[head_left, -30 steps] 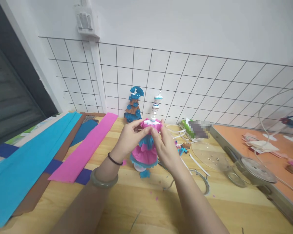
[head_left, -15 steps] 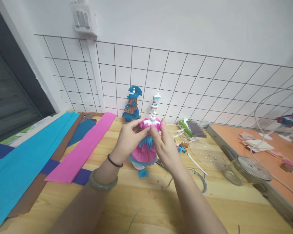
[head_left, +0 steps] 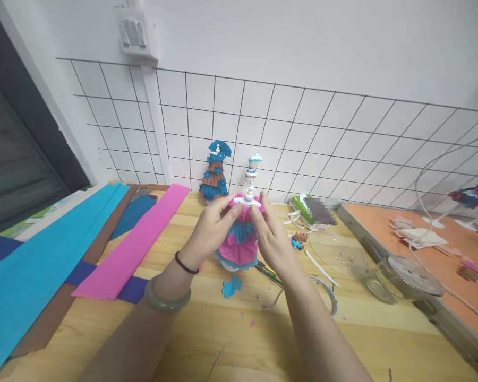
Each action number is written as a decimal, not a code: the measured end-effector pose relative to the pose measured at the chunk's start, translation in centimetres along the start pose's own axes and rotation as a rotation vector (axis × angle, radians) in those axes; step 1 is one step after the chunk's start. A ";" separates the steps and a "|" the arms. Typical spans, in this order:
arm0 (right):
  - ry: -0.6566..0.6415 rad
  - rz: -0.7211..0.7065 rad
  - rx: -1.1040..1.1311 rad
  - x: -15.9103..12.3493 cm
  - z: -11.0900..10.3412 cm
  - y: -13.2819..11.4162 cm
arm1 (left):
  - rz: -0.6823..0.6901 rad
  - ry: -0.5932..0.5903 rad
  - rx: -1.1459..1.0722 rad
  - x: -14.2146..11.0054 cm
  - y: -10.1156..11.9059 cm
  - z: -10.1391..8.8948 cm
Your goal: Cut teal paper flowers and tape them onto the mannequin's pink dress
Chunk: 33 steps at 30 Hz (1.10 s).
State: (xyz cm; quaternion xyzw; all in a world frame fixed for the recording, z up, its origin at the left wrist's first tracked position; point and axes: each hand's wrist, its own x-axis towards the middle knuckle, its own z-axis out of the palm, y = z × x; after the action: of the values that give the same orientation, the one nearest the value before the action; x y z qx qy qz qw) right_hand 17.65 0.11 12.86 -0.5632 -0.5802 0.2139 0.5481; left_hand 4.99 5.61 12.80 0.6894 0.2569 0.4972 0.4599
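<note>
A miniature dress form [head_left: 248, 201] with a white top stands upright before me, wearing a pink and blue crepe paper dress [head_left: 238, 251] with a ruffled skirt. My left hand [head_left: 212, 227] pinches the pink paper at the form's left shoulder between thumb and fingers. On the other side, my right hand [head_left: 274, 233] grips the same pink band, its thumb at the front. Blue paper petals [head_left: 231, 286] lie on the table just in front of the skirt.
Behind stand another dress form [head_left: 215, 172] in blue and brown paper and a stacked white ornament [head_left: 252, 168]. Crepe strips, among them a pink one [head_left: 137, 241], lie left. Scissors [head_left: 269, 272], a tape ring [head_left: 329, 297] and a clear spool [head_left: 410, 276] lie right.
Both thumbs have moved apart along the pink band, and more of the form's white top shows. The dress form has turned and shifted slightly. More of the blue petals shows.
</note>
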 end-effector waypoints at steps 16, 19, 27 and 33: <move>-0.030 -0.104 0.119 0.7 -0.1 1.5 | -0.052 0.001 -0.071 0.4 0.0 -0.4; -0.038 -0.104 0.122 0.9 -0.3 1.6 | -0.054 -0.021 -0.072 0.5 0.1 -0.6; -0.001 -0.104 0.110 1.3 -0.9 2.2 | -0.078 -0.159 -0.058 0.3 -1.0 -0.5; -0.063 -0.110 0.179 1.1 -0.8 2.1 | -0.063 -0.069 -0.058 0.3 -1.6 0.0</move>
State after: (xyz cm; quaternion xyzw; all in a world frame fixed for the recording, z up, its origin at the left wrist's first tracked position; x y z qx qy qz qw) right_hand 19.49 1.40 11.76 -0.4723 -0.6058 0.2518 0.5887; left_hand 5.25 6.55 11.51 0.6842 0.2478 0.4656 0.5037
